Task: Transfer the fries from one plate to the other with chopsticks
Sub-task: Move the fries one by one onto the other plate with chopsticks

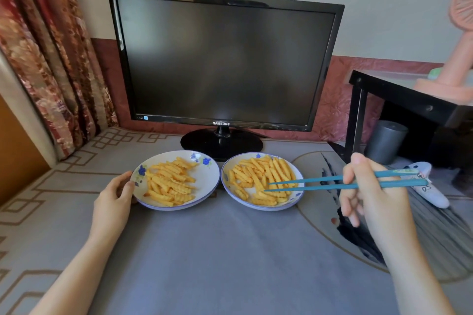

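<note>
Left hand [112,197] grips left plate [204,176] — right hand [371,194] holds chopsticks [320,187], perhaps touching fries [271,174].

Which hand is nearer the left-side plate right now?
Left. The left hand grips the left plate's rim; the right hand is beyond the right plate, holding teal chopsticks.

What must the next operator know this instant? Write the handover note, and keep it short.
Hands: the left hand holds the rim of the left plate. The right hand grips the teal chopsticks, whose tips are apart over the right plate and hold no fry.
Things: the plates sit side by side on the grey cloth. Each holds fries: left pile, right pile.
Done: the count and direction of transfers cannot be told.
Left: probably pinch a fry from the right plate, carry it across, and repeat.
</note>
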Demonstrator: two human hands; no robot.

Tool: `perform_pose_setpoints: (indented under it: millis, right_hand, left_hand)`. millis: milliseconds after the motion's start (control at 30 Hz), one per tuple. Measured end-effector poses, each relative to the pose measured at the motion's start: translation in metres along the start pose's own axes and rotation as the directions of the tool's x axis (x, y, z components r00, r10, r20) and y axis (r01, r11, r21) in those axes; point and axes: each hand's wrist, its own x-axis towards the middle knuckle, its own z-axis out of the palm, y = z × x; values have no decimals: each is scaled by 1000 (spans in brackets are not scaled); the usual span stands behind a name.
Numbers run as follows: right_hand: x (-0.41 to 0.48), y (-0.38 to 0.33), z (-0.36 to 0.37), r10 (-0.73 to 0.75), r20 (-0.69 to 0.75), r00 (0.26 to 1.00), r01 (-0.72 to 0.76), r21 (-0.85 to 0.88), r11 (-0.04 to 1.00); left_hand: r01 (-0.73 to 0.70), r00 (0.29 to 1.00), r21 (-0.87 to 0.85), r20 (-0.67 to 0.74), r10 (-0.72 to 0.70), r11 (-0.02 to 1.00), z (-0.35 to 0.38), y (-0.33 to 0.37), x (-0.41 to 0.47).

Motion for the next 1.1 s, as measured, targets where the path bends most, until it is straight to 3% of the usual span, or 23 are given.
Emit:
perform_pose_setpoints:
  millis: [200, 500, 1100]
  right_hand:
    - [-1, 5, -3, 45, 44, 998, -43, -41, 998]
    - [-2, 15, 5, 134, -160, 978, -126, 60, 990]
    - [-2, 7, 23, 118, -263, 957, -57, 229, 972]
  left_hand:
    - [-9, 1000, 0, -1, 9, 1000, 0, 4, -2]
    - [-8, 1000, 1, -5, 8, 1000, 0, 7, -5]
    - [5, 1000, -8, 3, -5, 1000, 0, 8, -6]
